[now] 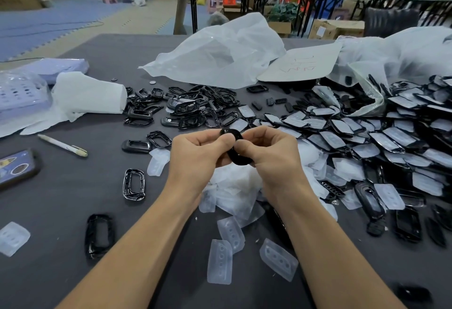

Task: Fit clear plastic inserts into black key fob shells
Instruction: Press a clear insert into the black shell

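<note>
We hold the glossy black oval plastic key fob shell (236, 155) just above the middle of the dark grey table (73, 186); its long axis slants from far-left to near-right. The left hand (195, 152) has its fingers (208, 139) curled, pinching the far end; the right hand (269, 154) pinches the near end. We cannot tell whether an insert sits inside; a heap of loose clear plastic inserts (234, 186) lies directly below, toward the near edge.

red handwriting on white sheet (300, 64), too faint to read; nothing else legible
</note>
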Available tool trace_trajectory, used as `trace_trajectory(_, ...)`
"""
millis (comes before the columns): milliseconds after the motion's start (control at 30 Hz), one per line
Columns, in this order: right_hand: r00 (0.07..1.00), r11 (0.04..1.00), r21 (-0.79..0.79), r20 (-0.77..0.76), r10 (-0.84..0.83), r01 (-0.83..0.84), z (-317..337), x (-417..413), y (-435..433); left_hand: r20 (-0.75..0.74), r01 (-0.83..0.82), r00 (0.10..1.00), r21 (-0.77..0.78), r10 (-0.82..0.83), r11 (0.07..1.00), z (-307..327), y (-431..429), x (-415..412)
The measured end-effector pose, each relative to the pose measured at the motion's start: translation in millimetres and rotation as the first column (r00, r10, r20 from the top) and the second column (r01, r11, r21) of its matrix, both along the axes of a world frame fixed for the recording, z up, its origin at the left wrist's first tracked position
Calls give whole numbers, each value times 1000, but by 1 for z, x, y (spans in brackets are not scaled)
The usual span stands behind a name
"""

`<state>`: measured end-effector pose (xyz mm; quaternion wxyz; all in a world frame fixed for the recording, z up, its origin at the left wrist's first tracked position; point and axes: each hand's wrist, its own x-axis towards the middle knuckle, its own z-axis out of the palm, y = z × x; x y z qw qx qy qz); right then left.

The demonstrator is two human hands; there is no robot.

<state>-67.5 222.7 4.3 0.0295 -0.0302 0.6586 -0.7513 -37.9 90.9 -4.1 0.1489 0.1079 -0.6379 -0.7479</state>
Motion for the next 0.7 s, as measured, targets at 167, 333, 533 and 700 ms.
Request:
trace_trajectory(167, 999, 998, 62, -33, 27, -25, -1, 3, -4, 9, -59, 998, -19, 59, 998, -5, 0, -2)
trace_trajectory(333, 996, 979, 206, -92, 7, 12, -3, 2, -6, -31, -153, 988, -35, 152, 988, -6, 3, -3)
trace_trajectory(533, 988, 969, 242, -155, -19, 57, -4, 9, -13, -41, -18, 999, -27, 17, 999, -2, -1, -2)
trace_trajectory(700, 975, 933, 353, -223, 6, 75, -3, 14, -16, -41, -72, 997, -117, 67, 991, -3, -7, -6)
